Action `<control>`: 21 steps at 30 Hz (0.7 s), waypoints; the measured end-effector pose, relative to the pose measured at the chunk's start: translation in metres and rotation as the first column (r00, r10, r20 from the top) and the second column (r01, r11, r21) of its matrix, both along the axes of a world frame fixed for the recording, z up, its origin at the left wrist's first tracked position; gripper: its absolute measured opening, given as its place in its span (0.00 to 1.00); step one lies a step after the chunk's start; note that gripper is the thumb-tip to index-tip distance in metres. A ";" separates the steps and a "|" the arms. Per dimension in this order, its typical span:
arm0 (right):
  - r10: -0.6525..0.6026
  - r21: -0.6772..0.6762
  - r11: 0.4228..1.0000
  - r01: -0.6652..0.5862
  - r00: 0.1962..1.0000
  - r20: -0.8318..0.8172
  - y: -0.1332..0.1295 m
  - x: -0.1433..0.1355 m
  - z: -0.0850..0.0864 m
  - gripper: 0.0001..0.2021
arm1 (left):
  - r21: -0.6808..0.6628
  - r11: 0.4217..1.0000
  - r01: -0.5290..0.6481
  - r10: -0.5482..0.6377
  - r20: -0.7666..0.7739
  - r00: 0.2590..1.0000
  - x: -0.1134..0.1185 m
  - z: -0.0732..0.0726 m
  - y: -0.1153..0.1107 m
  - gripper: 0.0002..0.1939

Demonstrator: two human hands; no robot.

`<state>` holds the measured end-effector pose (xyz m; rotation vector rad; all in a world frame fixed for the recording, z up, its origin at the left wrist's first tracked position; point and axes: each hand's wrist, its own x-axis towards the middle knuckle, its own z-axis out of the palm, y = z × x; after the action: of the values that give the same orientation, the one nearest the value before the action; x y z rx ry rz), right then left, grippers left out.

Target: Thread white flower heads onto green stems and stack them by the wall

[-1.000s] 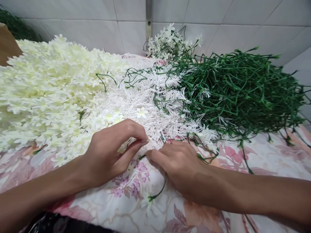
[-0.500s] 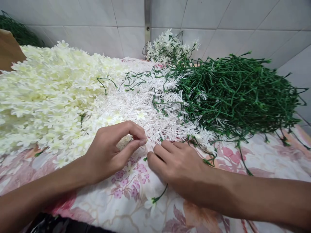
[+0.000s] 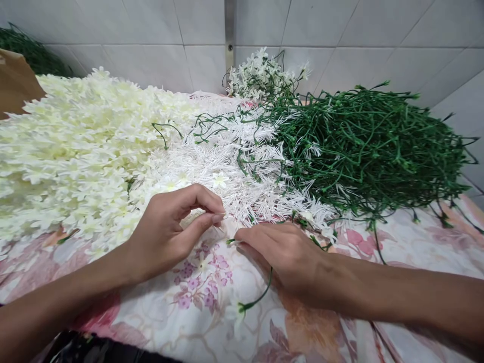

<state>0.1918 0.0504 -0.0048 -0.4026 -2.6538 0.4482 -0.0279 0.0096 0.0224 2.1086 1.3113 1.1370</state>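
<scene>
Thumb and forefinger of my left hand (image 3: 174, 232) pinch together, with a tiny pale piece at their tips that is too small to name. My right hand (image 3: 287, 257) is closed on a green stem (image 3: 266, 290). One stem tip pokes out left of its fingertips, and a white flower (image 3: 236, 315) hangs from the stem's other end below the palm. Just beyond both hands lies a heap of thin white pieces (image 3: 219, 161), with a loose white flower (image 3: 220, 180) on top. The hands are slightly apart.
Pale yellow-white flowers (image 3: 75, 151) are heaped at the left, green stems (image 3: 378, 146) at the right. A bunch of white flowers (image 3: 260, 73) stands by the tiled wall (image 3: 151, 20). Brown cardboard (image 3: 17, 83) is at the far left. A floral cloth (image 3: 170, 322) lies beneath.
My right hand has turned and its fingers have straightened, and the stem with the white flower has shifted with it. My left hand has moved slightly left, still pinched.
</scene>
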 end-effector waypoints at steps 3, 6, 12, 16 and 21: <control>-0.029 -0.029 0.999 0.027 0.995 -0.091 -0.001 0.001 0.000 0.12 | 0.016 1.000 0.011 -0.011 -0.012 1.000 0.000 0.000 0.000 0.07; -0.078 -0.066 0.996 0.064 0.969 -0.235 -0.003 -0.001 0.002 0.10 | -0.015 1.000 0.019 -0.019 0.003 1.000 0.001 0.000 0.000 0.06; -0.210 -0.200 0.966 0.167 0.952 -0.222 -0.014 -0.003 0.009 0.15 | -0.096 0.995 0.023 -0.016 0.075 0.997 0.005 -0.002 0.004 0.05; -0.252 -0.299 0.932 0.206 0.960 -0.123 -0.021 -0.004 0.015 0.15 | -0.095 0.994 0.059 -0.053 0.059 0.997 0.005 -0.002 0.000 0.04; -0.318 -0.374 0.888 0.267 0.945 -0.079 -0.017 -0.008 0.011 0.07 | -0.090 0.991 0.102 -0.101 0.021 0.995 0.006 0.001 -0.004 0.04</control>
<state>0.1840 0.0330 0.0066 -0.8401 -2.3192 0.8329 -0.0214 0.0053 0.0233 2.0704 1.2105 1.0313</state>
